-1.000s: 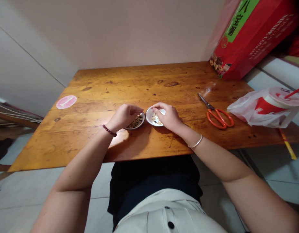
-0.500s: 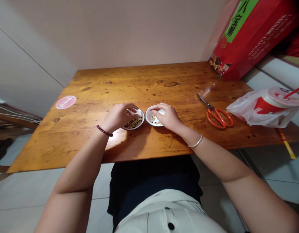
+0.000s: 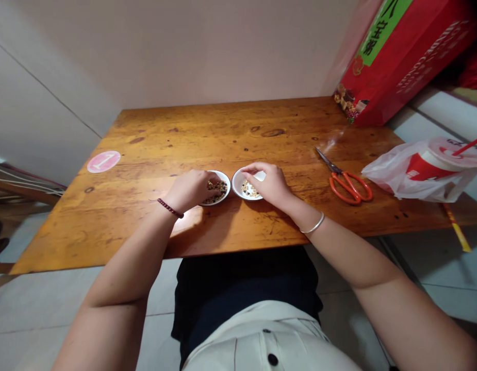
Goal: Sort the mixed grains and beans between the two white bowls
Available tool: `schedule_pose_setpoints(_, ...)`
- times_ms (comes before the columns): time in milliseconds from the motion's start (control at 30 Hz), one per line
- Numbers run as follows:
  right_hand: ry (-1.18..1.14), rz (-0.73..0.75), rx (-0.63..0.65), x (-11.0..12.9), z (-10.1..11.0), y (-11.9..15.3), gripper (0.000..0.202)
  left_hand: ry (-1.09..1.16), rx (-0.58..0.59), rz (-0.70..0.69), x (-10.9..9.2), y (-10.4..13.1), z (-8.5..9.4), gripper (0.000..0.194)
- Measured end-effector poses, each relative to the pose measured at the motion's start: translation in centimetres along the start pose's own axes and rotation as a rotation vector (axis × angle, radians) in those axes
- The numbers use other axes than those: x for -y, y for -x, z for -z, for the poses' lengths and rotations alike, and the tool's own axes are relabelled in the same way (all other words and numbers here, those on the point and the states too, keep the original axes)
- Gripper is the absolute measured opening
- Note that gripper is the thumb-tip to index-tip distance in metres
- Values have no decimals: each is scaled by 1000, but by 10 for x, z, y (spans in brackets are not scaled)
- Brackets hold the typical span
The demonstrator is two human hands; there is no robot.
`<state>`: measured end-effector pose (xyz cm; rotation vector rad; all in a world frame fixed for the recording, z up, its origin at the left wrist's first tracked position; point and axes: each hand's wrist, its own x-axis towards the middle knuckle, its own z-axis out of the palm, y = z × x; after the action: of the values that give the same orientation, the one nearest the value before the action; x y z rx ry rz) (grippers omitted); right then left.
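My left hand (image 3: pixel 194 186) reaches down into the left white bowl (image 3: pixel 227 188). Its thumb and fingers are spread apart among the mixed dark and pale beans (image 3: pixel 218 193), and part of this bowl is hidden beneath it. Over the right white bowl (image 3: pixel 236 190), my right hand (image 3: pixel 272 183) curves with thumb and fingertips close together near the far rim. Whatever is between those tips is too small to tell. A few pale and dark beans (image 3: pixel 249 190) lie on this bowl's bottom. The two bowls stand side by side on the wooden table (image 3: pixel 207 139).
Orange-handled scissors (image 3: pixel 348 186) lie right of the bowls, blades pointing away. Farther right, a red and white cup (image 3: pixel 431 165) with a straw sits in a plastic bag (image 3: pixel 389 167). A red box (image 3: pixel 400 67) stands at the back right, and a pink round sticker (image 3: pixel 103 162) is at left.
My left hand has lowered into the left bowl, its fingers now among the beans. My right hand stays over the right bowl with only a slight shift.
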<state>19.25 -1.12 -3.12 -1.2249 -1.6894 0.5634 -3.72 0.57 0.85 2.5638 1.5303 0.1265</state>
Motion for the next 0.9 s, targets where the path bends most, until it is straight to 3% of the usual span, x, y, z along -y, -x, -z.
schedule_pose_setpoints(200, -21, -18, -8, 0, 1, 0, 8, 16, -23, -12, 0, -2, 1, 20)
schedule_pose_setpoints(500, -25, 7, 101, 0, 0, 1, 10, 156, -76, -39, 1, -2, 5, 13)
schedule_pose_setpoints(633, -32, 14, 75, -1, -1, 1, 11, 279, -98, -29, 2, 0, 5, 30)
schedule_pose_setpoints(900, 42, 41, 16, -2, 1, 2, 9, 350, -145, -67, 0, 1, 6, 30)
